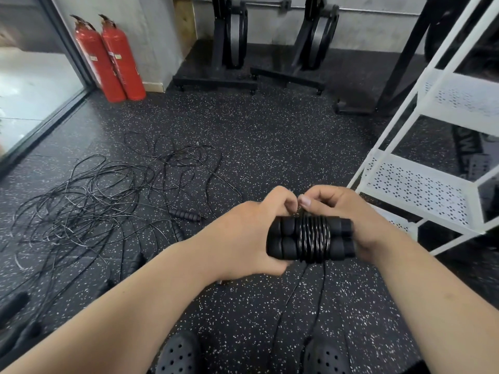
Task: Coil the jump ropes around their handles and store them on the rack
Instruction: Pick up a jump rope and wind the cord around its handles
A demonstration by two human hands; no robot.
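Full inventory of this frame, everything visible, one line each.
Handles: two, black, side by side in both hands.
Coiled rope: one, black, wound round the handles' middle, tail hanging down.
Loose ropes: tangle, black, floor left.
Loose handles: several, black, among the tangle.
Fire extinguishers: two, red, far left wall.
Rack: one, white, right.
Machine stands: two, black, far wall.
Shoes: two, black, bottom edge.
Left hand: grips handles' left end.
Right hand: holds right end.
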